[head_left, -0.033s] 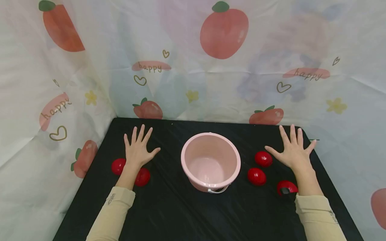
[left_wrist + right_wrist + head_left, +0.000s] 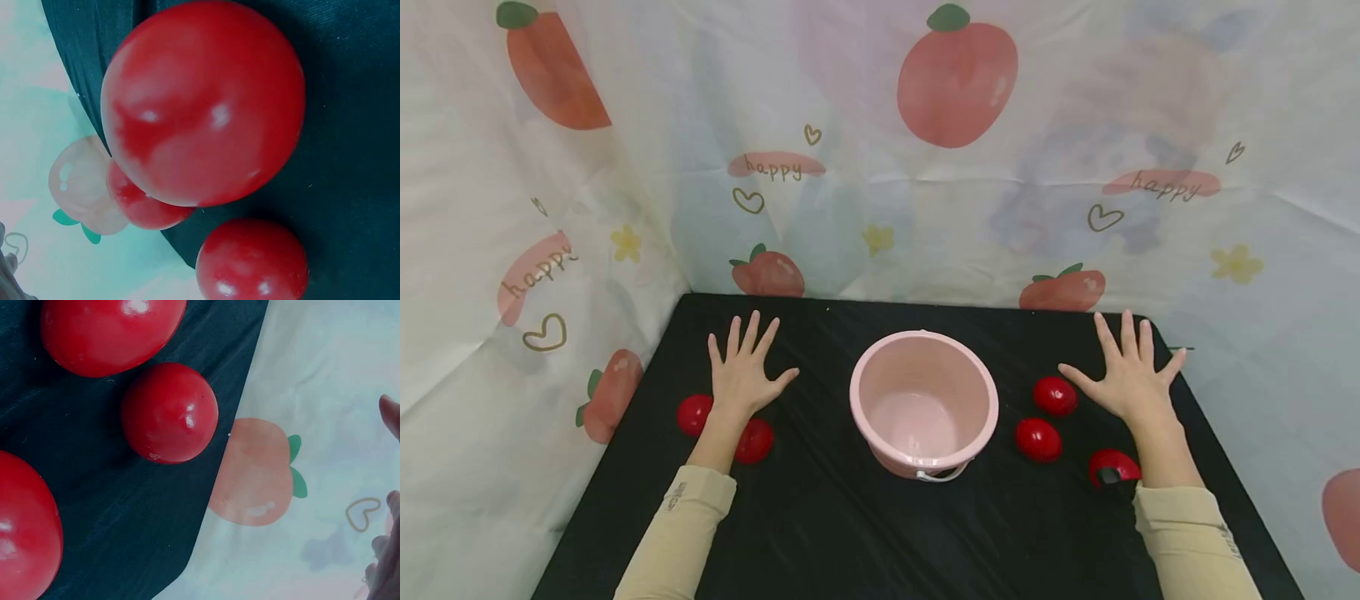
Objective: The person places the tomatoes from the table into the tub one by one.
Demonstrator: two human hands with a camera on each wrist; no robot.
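My left hand (image 2: pixel 739 375) spreads flat, palm down, over the left part of the black table, holding nothing. Beside its wrist show two glossy red balls (image 2: pixel 694 414) (image 2: pixel 755 441); the left wrist view shows a third, large and close red ball (image 2: pixel 206 106), which the forearm hides in the head view. On the right, my right hand (image 2: pixel 1131 379) is likewise spread with fingers apart and grips nothing. Two red balls (image 2: pixel 1055 396) (image 2: pixel 1038 439) lie left of it. Another red ball (image 2: pixel 1110 465) sits by the right wrist, partly covered by a small dark piece.
A pink bucket (image 2: pixel 859 408) stands upright mid-table between the hands, its white handle (image 2: pixel 946 476) lowered at the front. The black tabletop (image 2: pixel 880 550) ends at a printed white cloth (image 2: pixel 865 208) hanging behind and at both sides.
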